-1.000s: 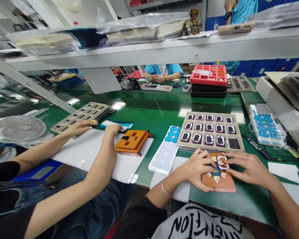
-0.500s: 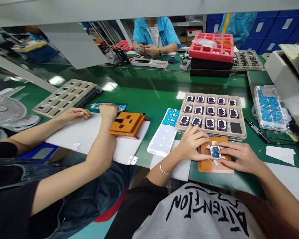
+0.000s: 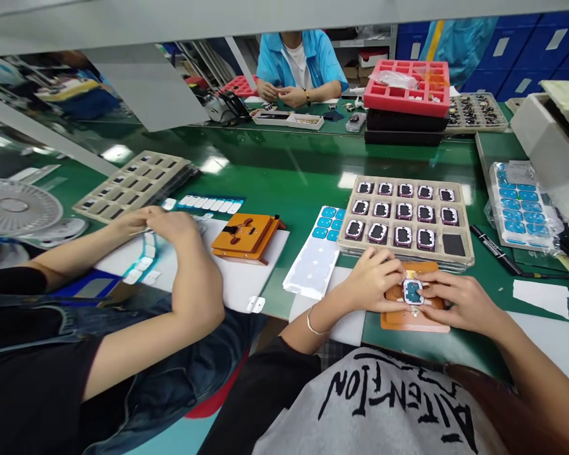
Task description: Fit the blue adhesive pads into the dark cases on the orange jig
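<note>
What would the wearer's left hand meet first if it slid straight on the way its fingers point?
Probably the right hand: the left hand points rightward across the small part on the orange jig, where both hands' fingertips nearly meet.

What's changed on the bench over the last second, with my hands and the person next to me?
The co-worker's hands drew back from the orange fixture and took up a strip of blue stickers. Your left hand and right hand stayed on the small part, pressing it into the orange jig. The tray of parts and the sticker sheet lie as before.
</note>
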### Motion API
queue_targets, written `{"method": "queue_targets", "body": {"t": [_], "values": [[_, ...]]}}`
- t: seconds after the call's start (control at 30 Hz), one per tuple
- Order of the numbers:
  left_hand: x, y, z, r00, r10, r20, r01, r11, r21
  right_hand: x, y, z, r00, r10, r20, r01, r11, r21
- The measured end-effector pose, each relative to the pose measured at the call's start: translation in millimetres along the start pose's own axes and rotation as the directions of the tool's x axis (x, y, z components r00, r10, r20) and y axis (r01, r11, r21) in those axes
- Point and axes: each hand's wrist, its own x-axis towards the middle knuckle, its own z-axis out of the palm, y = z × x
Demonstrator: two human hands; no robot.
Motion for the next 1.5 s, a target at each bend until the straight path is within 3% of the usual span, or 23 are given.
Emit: {"method": "queue_targets", "body": {"t": [0.13, 0.27, 0.43, 0.5, 0.57, 0.63, 0.73, 0.8, 0.87, 0.93, 0.97, 1.03, 1.1, 1.37, 1.5], "values": [[-0.3, -2.1, 4.0, 0.998, -0.012, -0.062, 0.009, 0.999, -0.052, 1.0, 0.5, -0.8, 0.999, 0.017, -0.035, -0.013, 0.995, 0.097], [0.6, -2.3, 6.5, 0.998, -0.033, -0.06, 0.022, 0.984, -0.176, -0.3, -2.0, 0.6, 0.987, 0.154, -0.041, -0.134, 0.942, 0.307], [3.2, 0.8, 7.7, 0.999, 0.044, 0.004, -0.042, 0.979, -0.2, -2.8, -0.9, 3.8, 0.943, 0.326, 0.067, -0.287, 0.695, 0.659], [3.6, -3.2, 5.7, 0.996, 0.039, -0.074, -0.051, 0.985, -0.164, -2.6, 2.7, 2.2, 0.924, 0.368, 0.104, -0.316, 0.583, 0.748], [2.6, -13.2, 0.0, 0.975, -0.035, -0.218, 0.011, 0.994, -0.111, -2.5, 7.7, -0.7, 0.909, 0.397, 0.126, -0.325, 0.485, 0.812], [-0.6, -29.0, -9.5, 0.896, -0.207, -0.394, 0.201, 0.978, -0.056, -2.9, 13.1, -4.0, 0.901, 0.411, 0.137, -0.323, 0.427, 0.844], [-10.2, -58.5, -26.3, 0.663, -0.491, -0.565, 0.577, 0.816, -0.032, -5.1, 20.5, -8.8, 0.903, 0.415, 0.108, -0.311, 0.46, 0.832], [-19.3, -76.8, -35.2, 0.504, -0.663, -0.554, 0.778, 0.626, -0.04, -7.3, 24.8, -11.9, 0.901, 0.434, 0.012, -0.294, 0.587, 0.754], [-28.7, -90.8, -40.4, 0.351, -0.816, -0.46, 0.909, 0.415, -0.042, -9.5, 29.3, -15.3, 0.881, 0.447, -0.155, -0.3, 0.782, 0.546], [-36.3, -100.3, -41.6, 0.241, -0.902, -0.358, 0.963, 0.268, -0.026, -11.2, 34.8, -18.4, 0.861, 0.378, -0.34, -0.337, 0.925, 0.176], [-38.8, -103.8, -41.1, 0.211, -0.924, -0.319, 0.973, 0.229, -0.019, -11.6, 37.8, -19.7, 0.86, 0.31, -0.404, -0.349, 0.937, -0.024], [-40.9, -108.4, -38.6, 0.182, -0.948, -0.26, 0.982, 0.191, -0.01, -11.7, 43.5, -21.4, 0.878, 0.193, -0.438, -0.348, 0.886, -0.307], [-39.6, -109.8, -35.6, 0.174, -0.963, -0.206, 0.984, 0.177, 0.003, -11.5, 48.1, -21.6, 0.906, 0.15, -0.397, -0.319, 0.858, -0.403], [-28.4, -97.6, -34.6, 0.168, -0.985, -0.028, 0.98, 0.163, 0.117, -19.3, 66.4, -3.8, 0.912, 0.078, -0.403, -0.23, 0.911, -0.343], [-29.1, -99.0, -36.4, 0.149, -0.989, 0.022, 0.978, 0.15, 0.145, -14.7, 69.8, 11.8, 0.936, -0.041, -0.35, -0.104, 0.917, -0.386]]}}
